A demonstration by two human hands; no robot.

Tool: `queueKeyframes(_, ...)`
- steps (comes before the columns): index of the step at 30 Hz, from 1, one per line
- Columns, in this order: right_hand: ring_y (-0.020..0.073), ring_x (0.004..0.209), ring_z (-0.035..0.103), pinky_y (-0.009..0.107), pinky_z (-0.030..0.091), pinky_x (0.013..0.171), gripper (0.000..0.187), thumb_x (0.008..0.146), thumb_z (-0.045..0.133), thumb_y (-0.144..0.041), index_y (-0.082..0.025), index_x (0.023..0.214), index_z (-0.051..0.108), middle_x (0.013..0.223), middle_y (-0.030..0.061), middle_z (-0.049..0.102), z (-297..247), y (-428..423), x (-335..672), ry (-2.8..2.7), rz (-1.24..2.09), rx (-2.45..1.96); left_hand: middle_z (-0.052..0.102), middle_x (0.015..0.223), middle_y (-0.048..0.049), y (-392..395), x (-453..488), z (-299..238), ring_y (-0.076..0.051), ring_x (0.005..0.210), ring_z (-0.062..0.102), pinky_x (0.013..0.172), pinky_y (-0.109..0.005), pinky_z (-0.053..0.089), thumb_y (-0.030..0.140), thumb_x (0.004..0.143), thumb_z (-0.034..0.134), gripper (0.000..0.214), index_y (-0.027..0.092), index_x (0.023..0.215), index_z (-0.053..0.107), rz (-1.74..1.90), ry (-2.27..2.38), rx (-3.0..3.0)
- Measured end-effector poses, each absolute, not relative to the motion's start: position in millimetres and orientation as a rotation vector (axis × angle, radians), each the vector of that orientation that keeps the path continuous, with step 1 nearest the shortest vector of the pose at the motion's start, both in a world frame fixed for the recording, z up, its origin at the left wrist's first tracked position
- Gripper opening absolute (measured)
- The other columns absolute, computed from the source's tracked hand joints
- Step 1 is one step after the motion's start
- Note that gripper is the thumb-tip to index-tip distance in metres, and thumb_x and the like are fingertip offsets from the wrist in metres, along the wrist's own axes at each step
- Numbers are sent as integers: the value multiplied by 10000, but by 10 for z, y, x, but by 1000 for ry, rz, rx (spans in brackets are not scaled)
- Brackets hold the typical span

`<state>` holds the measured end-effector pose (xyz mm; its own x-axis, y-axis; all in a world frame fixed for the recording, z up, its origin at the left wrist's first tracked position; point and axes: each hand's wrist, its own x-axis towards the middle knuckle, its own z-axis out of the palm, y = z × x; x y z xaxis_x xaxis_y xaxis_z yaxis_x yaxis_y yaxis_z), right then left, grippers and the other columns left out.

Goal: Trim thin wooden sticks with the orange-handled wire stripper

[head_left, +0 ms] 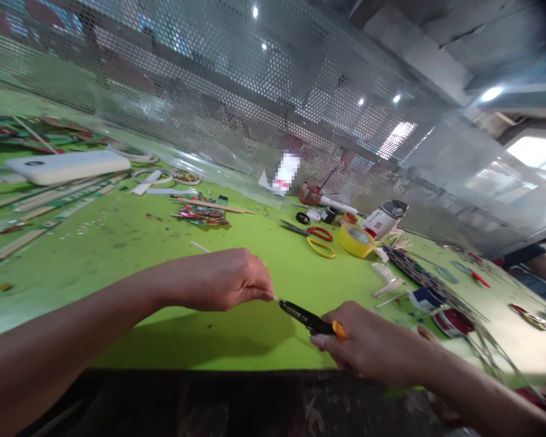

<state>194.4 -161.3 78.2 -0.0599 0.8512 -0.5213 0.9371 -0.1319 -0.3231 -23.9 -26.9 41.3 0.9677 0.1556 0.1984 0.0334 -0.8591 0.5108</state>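
My left hand [230, 279] is closed in a pinch above the green table [118, 243], holding a thin pale stick whose tip [275, 298] just shows past the fingers. My right hand [368, 343] is wrapped round a black cutter with an orange part [307, 317]. The cutter's black jaws point left and meet the tip of the stick. Both hands hover near the table's front edge.
Red and yellow scissors [316, 238], a yellow tape roll [355, 240], a white glue gun [384, 218] and small pots lie behind. A white box [66, 165], wooden sticks and colourful scraps lie at the left; striped strips [418, 276] at the right. A perforated metal screen [255, 91] backs the table.
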Motion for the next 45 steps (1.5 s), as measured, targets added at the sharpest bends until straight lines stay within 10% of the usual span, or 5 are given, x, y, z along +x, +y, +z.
queueKeyframes(14,68,426,486,178,411,460,261,837,522,-383,-148,741,584,564,-16,558,706,-1683,1986,1705,-2063,1842,543,744,-47,-381,-297,556,-167,733,478,651,-261,348,36,885,444,205,135,862,622,517,-35,2779)
queueKeyframes(31,152,656,534,256,288,528,377,882,444,-498,-167,764,581,762,72,602,764,-1697,1966,1992,-716,2057,626,723,-9,-383,-232,413,-136,666,549,615,-230,377,58,876,494,189,166,794,625,319,53,2791)
queueKeyframes(45,70,416,485,176,395,430,337,850,520,-463,-147,747,576,557,-25,554,639,-1740,2032,1595,-2076,1877,608,795,-71,-490,-261,416,-211,746,540,741,-301,424,-30,787,421,315,165,950,607,506,5,2976)
